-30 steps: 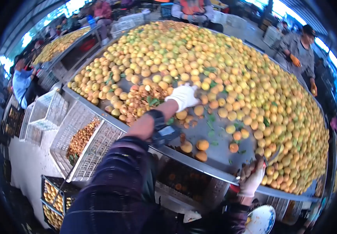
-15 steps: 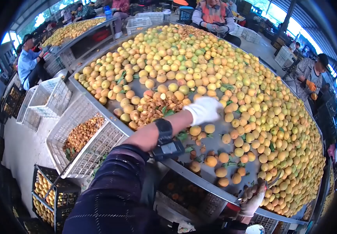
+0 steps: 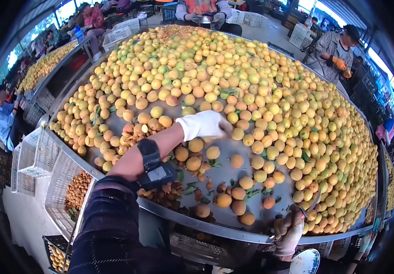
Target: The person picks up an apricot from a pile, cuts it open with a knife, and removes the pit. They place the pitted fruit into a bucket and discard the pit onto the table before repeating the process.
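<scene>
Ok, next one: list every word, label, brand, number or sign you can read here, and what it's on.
No text can be read in this view.
Black wrist device: pale patch on its face; any marking is too small and blurred.
White crate: no lettering can be made out.
Fruit: no labels or stickers discernible.

Fruit [image 3: 270, 146] across the table [image 3: 217, 178], crates [image 3: 53, 196] to its left, 1 person [image 3: 201, 7] behind it, 1 co-worker [image 3: 331, 52] behind right.

Round yellow-orange fruits [image 3: 261, 123] lie heaped and scattered, a curved blade [image 3: 316, 201] tilted up beside them.
</scene>
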The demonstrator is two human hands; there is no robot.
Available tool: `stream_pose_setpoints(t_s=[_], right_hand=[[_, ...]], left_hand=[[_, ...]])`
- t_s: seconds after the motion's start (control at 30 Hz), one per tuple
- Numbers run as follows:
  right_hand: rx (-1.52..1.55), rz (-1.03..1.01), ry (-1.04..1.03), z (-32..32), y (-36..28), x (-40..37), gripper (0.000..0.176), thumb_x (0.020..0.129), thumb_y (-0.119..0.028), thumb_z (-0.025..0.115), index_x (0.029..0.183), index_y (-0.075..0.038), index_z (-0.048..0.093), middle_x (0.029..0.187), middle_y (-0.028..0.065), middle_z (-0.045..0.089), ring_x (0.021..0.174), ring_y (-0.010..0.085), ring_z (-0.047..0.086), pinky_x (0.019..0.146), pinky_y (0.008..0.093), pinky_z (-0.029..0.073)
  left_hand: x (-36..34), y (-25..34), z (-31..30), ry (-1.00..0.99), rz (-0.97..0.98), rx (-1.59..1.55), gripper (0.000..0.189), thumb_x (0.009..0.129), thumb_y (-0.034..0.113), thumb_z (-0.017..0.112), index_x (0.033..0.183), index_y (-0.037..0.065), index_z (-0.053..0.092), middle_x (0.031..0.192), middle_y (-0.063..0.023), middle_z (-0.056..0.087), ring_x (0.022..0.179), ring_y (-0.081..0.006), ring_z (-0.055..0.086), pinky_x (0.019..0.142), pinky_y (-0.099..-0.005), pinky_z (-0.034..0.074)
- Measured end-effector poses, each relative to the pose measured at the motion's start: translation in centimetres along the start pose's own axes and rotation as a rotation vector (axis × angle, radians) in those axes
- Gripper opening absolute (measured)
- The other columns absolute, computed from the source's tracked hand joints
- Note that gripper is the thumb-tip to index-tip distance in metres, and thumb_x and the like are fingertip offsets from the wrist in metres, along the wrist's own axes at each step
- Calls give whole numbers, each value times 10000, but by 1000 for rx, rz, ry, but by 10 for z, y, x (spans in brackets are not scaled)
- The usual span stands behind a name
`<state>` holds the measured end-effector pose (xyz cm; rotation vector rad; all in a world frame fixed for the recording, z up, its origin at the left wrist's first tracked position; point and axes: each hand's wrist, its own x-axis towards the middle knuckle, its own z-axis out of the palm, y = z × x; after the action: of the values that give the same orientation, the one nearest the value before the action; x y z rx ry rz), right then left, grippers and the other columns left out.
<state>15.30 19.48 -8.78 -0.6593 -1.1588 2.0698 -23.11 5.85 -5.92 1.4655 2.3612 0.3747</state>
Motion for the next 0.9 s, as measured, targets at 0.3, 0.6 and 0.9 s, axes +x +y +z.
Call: stream_pose_setpoints(t_s=[0.3, 0.6, 0.9], right_hand=[[61, 8, -20, -3, 0, 1, 307, 955, -245, 525, 1086, 32, 527, 537, -16, 350, 319, 83, 273, 272, 233, 230], [159, 85, -7, -6, -3, -1, 298, 950, -229, 536, 1097, 26, 495, 523, -3, 366, 335, 85, 287, 295, 240, 239], [202, 119, 13, -9, -4, -3, 270, 950, -204, 538, 1094, 23, 506, 535, -5, 420, 343, 88, 342, 298, 231, 282]], left_hand=[[78, 46, 55, 399, -136, -43, 549, 732, 452, 677, 1190, 160, 595, 1248, -126, 514, 1126, -329, 516, 917, -428, 446], [100, 102, 44, 247, 39, -140, 496, 788, 453, 640, 1171, 137, 635, 1203, -99, 603, 1037, -238, 593, 878, -369, 456], [45, 154, 96, 37, 224, 56, 395, 732, 387, 694, 1085, 215, 660, 1288, -138, 492, 1153, -350, 501, 976, -444, 408]])
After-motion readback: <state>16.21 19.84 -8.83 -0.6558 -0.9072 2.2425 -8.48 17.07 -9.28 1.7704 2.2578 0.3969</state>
